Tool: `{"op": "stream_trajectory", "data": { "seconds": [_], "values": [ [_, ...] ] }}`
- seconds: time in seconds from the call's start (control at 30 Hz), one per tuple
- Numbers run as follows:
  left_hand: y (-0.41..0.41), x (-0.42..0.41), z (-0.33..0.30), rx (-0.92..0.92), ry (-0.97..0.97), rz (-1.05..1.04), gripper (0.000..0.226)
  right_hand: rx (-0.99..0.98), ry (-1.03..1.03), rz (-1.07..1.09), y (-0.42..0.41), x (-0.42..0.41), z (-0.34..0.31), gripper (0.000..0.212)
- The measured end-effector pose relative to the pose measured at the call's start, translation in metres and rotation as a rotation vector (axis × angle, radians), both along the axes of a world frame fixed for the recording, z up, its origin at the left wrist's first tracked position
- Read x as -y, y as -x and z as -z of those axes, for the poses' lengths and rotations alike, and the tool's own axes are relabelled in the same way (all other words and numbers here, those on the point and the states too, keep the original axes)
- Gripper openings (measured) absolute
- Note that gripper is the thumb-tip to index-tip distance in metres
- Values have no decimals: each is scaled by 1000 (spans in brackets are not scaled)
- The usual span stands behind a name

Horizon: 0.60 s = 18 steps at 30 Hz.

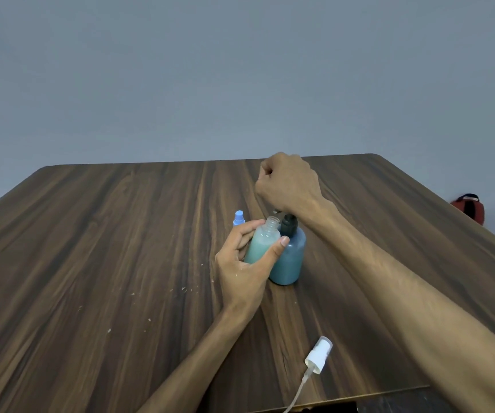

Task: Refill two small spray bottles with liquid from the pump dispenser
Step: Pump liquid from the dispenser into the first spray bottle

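spray cap (317, 355) on table (106, 248) | left grip (247, 263) clamped on open bottle (262, 242) | right grip (288, 183) fisted above pump dispenser (289, 257)

Lighting dim, even and cool. Faint soft shadow beneath the bottles (285, 257) at frame centre. Slight sheen on the table (91, 248). Wide-angle bending toward the frame edges. Overall softness; the right hand (288, 183) slightly blurred.
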State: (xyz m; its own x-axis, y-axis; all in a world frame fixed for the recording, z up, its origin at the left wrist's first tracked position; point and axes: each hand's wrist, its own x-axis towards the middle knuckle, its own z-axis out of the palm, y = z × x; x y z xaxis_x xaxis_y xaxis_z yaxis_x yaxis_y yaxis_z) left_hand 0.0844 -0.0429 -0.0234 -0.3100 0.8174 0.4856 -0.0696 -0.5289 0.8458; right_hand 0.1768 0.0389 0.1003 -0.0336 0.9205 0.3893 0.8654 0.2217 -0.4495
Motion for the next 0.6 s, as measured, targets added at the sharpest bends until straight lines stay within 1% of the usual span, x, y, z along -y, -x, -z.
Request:
{"op": "stream_trajectory", "data": {
  "seconds": [0.17, 0.3, 0.47, 0.6],
  "values": [
    [0, 0, 1, 0, 23, -1, 47, 63, 74, -15, 1, 3, 9, 10],
    [0, 0, 0, 7, 20, -6, 47, -1, 12, -16, -1, -2, 3, 10],
    [0, 0, 1, 14, 32, 9, 46, 52, 89, -16, 1, 2, 11, 10],
    [0, 1, 1, 25, 29, 8, 45, 9, 31, -21, -1, 1, 2, 12]
  ]
}}
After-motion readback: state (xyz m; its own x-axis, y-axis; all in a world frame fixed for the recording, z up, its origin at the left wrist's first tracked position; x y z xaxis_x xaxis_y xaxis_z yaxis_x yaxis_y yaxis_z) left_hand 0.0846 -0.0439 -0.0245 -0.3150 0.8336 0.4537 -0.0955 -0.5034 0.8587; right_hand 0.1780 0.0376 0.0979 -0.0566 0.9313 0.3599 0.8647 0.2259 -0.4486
